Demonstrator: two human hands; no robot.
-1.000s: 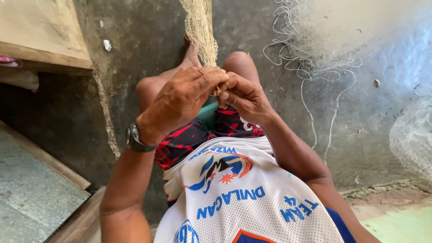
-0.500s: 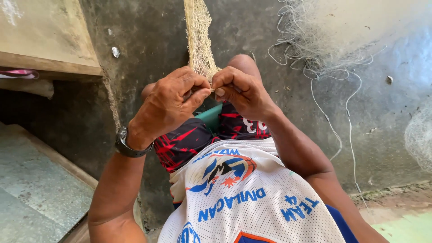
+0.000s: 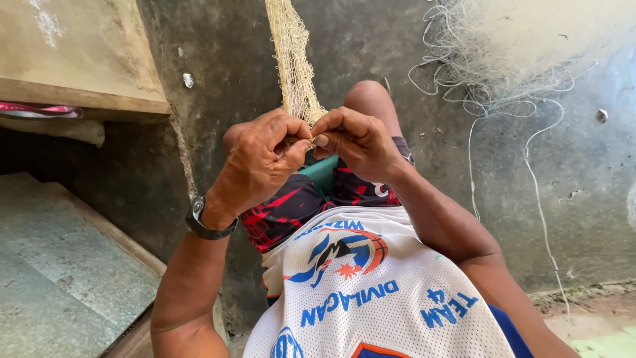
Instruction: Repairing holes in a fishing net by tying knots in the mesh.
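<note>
A bunched tan fishing net [image 3: 291, 59] runs from the top centre of the frame down to the 2 hands. The left hand [image 3: 262, 159] and right hand [image 3: 354, 139] meet at frame centre, fingers [image 3: 301, 129] pinched together on its lower end, seemingly mid-knot; tightening would call for a steady, opposed pull.

An outdoor net-mending spot on a rough concrete floor [image 3: 563, 199]: a tan fishing net [image 3: 291, 59], tangled white line [image 3: 490, 73] and a concrete step [image 3: 79, 59].

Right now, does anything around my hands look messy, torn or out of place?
A loose tangle of pale fishing line sprawls over the concrete floor on the right, strands trailing downward. The tan net pinched between the left hand and right hand runs bunched; no tear is visible.
</note>
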